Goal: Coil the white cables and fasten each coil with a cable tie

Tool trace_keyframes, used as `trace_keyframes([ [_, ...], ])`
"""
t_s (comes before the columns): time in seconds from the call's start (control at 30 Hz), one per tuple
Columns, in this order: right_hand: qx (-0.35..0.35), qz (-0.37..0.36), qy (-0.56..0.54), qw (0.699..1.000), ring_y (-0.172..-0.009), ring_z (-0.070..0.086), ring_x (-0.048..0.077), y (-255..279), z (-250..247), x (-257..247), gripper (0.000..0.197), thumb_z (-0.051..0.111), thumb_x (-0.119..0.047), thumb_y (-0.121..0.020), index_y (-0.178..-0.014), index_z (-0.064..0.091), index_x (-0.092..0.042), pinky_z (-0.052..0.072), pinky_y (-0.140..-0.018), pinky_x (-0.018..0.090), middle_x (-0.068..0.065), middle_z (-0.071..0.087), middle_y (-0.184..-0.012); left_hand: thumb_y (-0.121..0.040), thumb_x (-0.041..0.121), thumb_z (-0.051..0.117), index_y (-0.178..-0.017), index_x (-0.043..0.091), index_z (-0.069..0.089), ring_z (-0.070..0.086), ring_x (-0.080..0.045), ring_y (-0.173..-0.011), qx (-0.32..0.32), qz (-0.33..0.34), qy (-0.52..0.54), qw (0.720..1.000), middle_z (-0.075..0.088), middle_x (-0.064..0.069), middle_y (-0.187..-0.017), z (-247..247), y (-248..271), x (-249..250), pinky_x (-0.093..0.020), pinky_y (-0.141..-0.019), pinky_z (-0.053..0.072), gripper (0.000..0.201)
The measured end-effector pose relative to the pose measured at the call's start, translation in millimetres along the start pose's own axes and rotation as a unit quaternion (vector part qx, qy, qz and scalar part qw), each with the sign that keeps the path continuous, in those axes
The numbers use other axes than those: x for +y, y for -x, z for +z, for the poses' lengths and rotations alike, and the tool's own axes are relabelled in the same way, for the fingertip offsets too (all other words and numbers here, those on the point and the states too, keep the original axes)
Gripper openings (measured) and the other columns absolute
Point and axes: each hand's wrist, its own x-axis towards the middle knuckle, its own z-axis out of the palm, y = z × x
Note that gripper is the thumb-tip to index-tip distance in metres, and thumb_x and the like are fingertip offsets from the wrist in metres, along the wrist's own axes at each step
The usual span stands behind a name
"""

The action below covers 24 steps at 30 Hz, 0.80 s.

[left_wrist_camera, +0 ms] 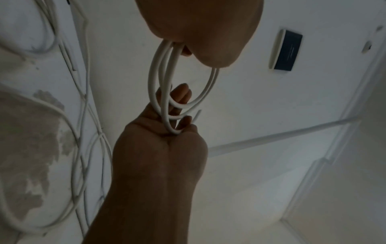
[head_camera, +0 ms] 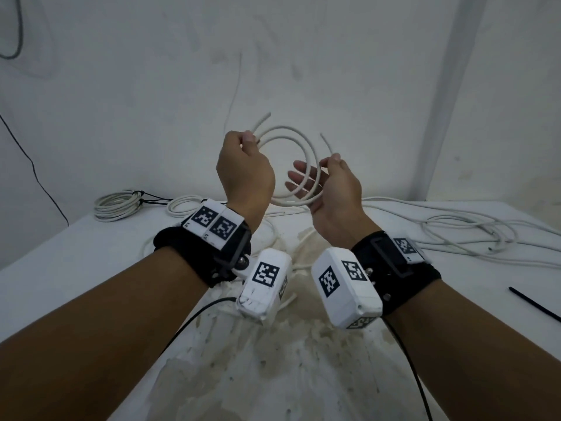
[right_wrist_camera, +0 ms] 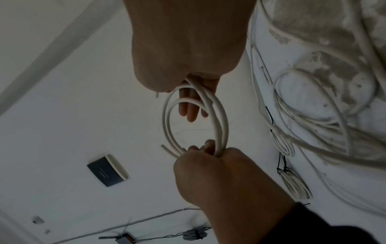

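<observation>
- Hands raised above the surface [head_camera: 91, 253]: left hand [head_camera: 244, 171] pinches the white cable coil [head_camera: 303, 153] at its left side; right hand [head_camera: 335, 185] pinches its right side, other fingers spread.
- Loose white cables [head_camera: 470, 235] lie on the surface right of the coil.
- Tied coil [head_camera: 117, 205] left of it.
- Black cable tie [head_camera: 534, 303] at right edge.

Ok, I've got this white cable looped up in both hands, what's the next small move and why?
Probably tuck the loose end into the coil and gather the loops under the left hand. That would free the right hand to fetch the black cable tie lying on the table; the coil is not yet tied.
</observation>
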Motion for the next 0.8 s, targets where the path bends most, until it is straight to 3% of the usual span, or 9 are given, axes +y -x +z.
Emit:
trace_keyframes([
  [0.07,0.014,0.012,0.006,1.0,-0.047,0.053,0.018,-1,2,1,0.028,0.035,-0.032,-0.108,-0.091,0.048,-0.013,0.053,-0.051,0.03,0.01,0.061,-0.069,-0.104,0.025,0.039,-0.089,0.016,0.056,0.065,-0.023,-0.082,-0.022,0.001,0.001,1.0,0.065,0.0,-0.085,-1,2,1,-0.039,-0.077,0.054,0.024],
  [0.17,0.047,0.006,0.009,0.999,-0.04,0.027,0.011,-6,3,0,0.026,0.037,-0.032,-0.108,-0.091,0.049,-0.016,0.029,-0.039,0.022,-0.001,0.037,-0.057,-0.106,0.023,0.035,-0.097,0.009,0.055,0.06,-0.016,-0.046,-0.062,-0.056,0.043,0.996,0.067,-0.004,-0.072,-5,6,1,-0.033,-0.048,0.056,0.026],
  [0.27,0.065,0.008,-0.043,0.997,-0.04,0.021,0.01,-11,0,-4,0.03,0.041,-0.033,-0.107,-0.101,0.058,-0.01,0.024,-0.037,0.022,-0.004,0.03,-0.054,-0.107,0.022,0.032,-0.099,0.006,0.051,0.066,-0.021,-0.046,-0.063,-0.112,0.081,0.988,0.07,-0.009,-0.074,-12,5,0,-0.03,-0.042,0.052,0.027],
  [0.33,0.066,0.011,-0.058,0.996,-0.041,0.02,0.01,-13,-3,-7,0.039,0.04,-0.036,-0.107,-0.101,0.064,-0.006,0.023,-0.037,0.022,-0.004,0.027,-0.056,-0.107,0.022,0.032,-0.1,0.006,0.052,0.065,-0.019,-0.045,-0.053,-0.132,0.09,0.986,0.069,-0.008,-0.075,-13,4,-1,-0.026,-0.042,0.05,0.027],
  [0.43,0.073,0.006,-0.057,0.996,-0.043,0.021,0.01,-15,-4,-14,0.041,0.041,-0.037,-0.106,-0.095,0.065,-0.006,0.023,-0.039,0.022,-0.004,0.028,-0.056,-0.107,0.022,0.033,-0.097,0.007,0.055,0.054,-0.014,-0.038,-0.039,-0.106,0.051,0.992,0.062,-0.005,-0.069,-13,4,-3,-0.023,-0.04,0.047,0.028],
  [0.7,0.112,-0.011,-0.015,0.994,-0.04,0.024,0.011,-16,-7,-14,0.036,0.043,-0.036,-0.106,-0.096,0.062,-0.007,0.023,-0.038,0.023,-0.004,0.032,-0.054,-0.106,0.024,0.034,-0.093,0.012,0.057,0.059,-0.017,-0.059,-0.034,-0.052,0.009,0.998,0.062,0.002,-0.062,-15,-3,1,-0.029,-0.042,0.051,0.029],
  [0.8,0.104,-0.011,0.016,0.994,-0.038,0.026,0.01,-12,-5,-7,0.036,0.041,-0.037,-0.106,-0.093,0.06,-0.009,0.026,-0.038,0.022,-0.005,0.034,-0.051,-0.104,0.027,0.034,-0.087,0.018,0.057,0.064,-0.018,-0.069,-0.027,-0.024,-0.012,0.999,0.064,0.005,-0.058,-14,-8,5,-0.047,-0.066,0.059,0.03],
])
